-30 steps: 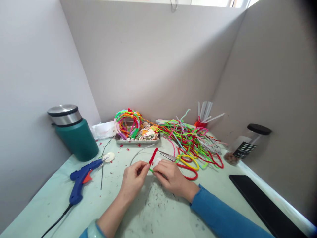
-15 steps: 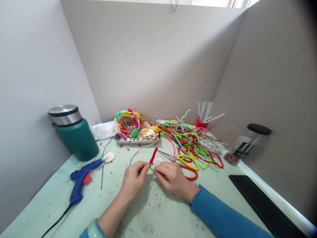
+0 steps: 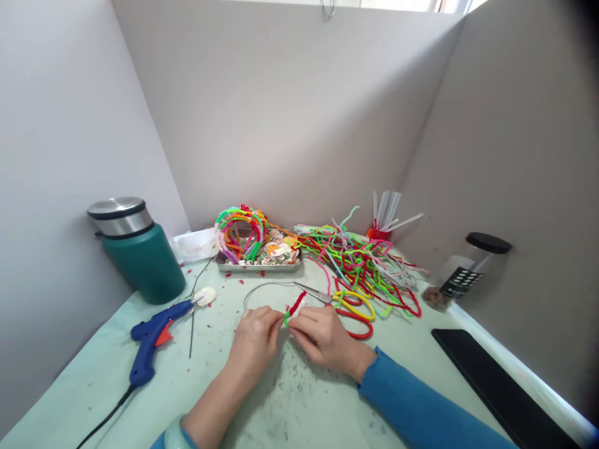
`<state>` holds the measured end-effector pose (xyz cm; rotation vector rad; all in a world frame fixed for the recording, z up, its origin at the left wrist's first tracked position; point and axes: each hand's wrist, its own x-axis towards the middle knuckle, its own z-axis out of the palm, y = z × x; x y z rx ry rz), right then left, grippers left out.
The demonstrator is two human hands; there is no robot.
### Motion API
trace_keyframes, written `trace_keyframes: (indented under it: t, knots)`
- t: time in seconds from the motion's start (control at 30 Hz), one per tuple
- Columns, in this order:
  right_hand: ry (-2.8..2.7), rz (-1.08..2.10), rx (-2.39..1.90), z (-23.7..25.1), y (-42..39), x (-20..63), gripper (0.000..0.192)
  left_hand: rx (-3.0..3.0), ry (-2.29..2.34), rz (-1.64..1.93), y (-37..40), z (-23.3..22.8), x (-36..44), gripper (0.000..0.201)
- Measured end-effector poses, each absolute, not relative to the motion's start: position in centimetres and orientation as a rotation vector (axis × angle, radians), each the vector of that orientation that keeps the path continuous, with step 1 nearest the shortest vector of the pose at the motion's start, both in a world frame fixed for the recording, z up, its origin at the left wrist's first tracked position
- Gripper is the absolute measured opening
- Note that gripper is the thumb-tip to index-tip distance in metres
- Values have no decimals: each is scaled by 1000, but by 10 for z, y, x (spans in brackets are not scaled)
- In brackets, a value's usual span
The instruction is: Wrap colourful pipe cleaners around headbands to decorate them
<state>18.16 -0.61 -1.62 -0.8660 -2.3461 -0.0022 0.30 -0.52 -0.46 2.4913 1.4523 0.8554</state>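
Left hand (image 3: 255, 340) and right hand (image 3: 321, 333) pinch a red pipe cleaner (image 3: 296, 303) between them, seemingly wrapping green; scissors (image 3: 314, 293) lie just beyond.

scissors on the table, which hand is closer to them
Right. The right hand lies just below the scissors, almost under the blades. The left hand is farther off to their left, pinching the red pipe cleaner.

A short red pipe cleaner (image 3: 296, 303) with a green end slants up from between pinching fingertips, just above the table.
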Motion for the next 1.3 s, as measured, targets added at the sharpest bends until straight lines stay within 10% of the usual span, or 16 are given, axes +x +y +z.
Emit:
trace_keyframes:
  t: [1.3]
  knots:
    - [-2096,107,-873,-14,-5,180,15,2365,1389,1209,-4,-5,1,16]
